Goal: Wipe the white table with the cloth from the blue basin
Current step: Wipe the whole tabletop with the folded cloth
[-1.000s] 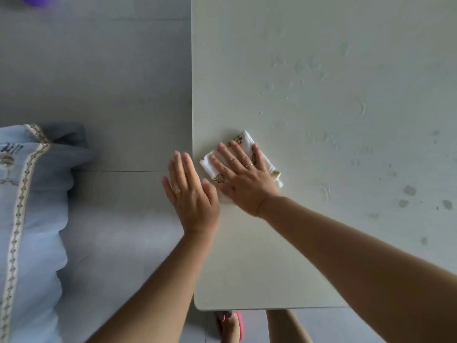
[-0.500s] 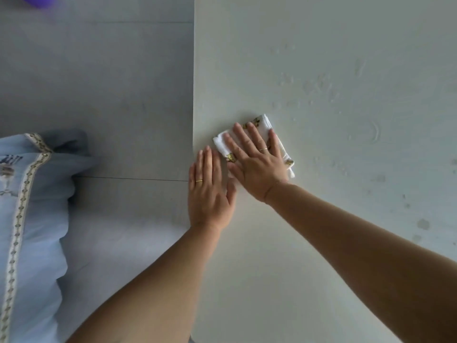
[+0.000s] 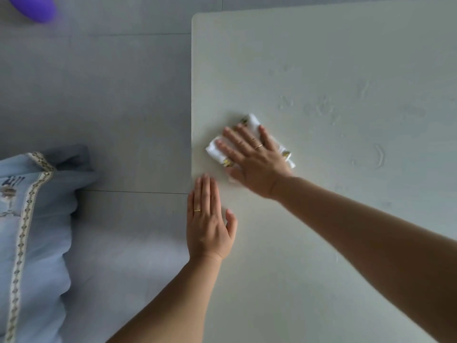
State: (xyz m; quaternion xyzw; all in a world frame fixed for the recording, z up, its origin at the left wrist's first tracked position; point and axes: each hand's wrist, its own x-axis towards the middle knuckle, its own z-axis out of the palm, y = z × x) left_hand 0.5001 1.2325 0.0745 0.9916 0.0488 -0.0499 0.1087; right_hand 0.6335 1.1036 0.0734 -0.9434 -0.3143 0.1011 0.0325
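Observation:
A folded white cloth point(image 3: 252, 121) with small yellow-green prints lies on the white table point(image 3: 346, 58) near its left edge. My right hand point(image 3: 254, 160) presses flat on the cloth with fingers spread, hiding most of it. My left hand point(image 3: 209, 224) rests flat and empty on the table's left edge, just below the cloth, fingers together. Wet streaks and droplets mark the table to the right of the cloth. The blue basin is out of view.
Grey tiled floor point(image 3: 99, 95) lies left of the table. A light blue fabric with patterned trim point(image 3: 27, 219) fills the lower left. A purple object point(image 3: 32, 7) sits on the floor at the top left corner. The table's far left corner point(image 3: 195, 17) is visible.
My right hand has slid the cloth away from me along the table's left edge. My left hand moved from beside the table onto its edge. The view shifted toward the far corner.

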